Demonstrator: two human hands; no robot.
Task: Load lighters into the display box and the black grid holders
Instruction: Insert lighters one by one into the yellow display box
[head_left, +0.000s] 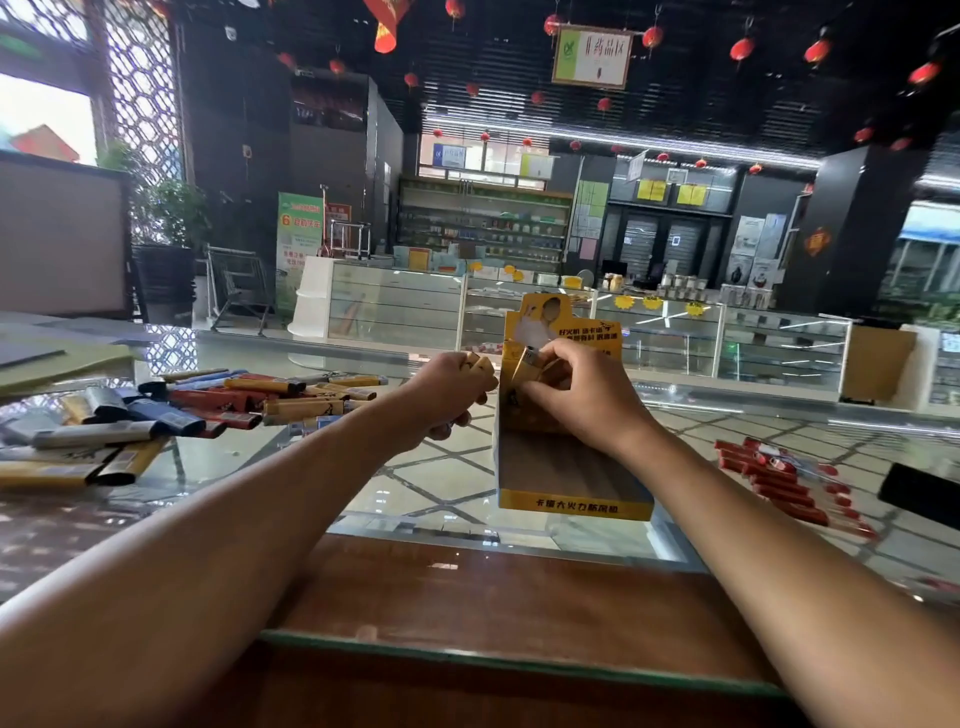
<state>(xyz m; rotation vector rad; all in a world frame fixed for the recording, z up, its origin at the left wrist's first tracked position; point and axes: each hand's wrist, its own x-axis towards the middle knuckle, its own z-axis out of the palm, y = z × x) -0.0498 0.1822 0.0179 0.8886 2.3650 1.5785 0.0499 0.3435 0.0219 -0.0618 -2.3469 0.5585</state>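
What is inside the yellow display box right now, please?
The display box shows a bare brown floor in front. At its back, the right hand holds a gold lighter. That hand covers the rest of the back, so any other lighters there cannot be counted.

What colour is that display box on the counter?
The box is yellow with black lettering, seen in the head view.

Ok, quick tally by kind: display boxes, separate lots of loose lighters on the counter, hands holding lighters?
Display box: 1
Loose lots: 2, mixed pile and red row
Hands holding lighters: 2, left hand, right hand
Total: 5
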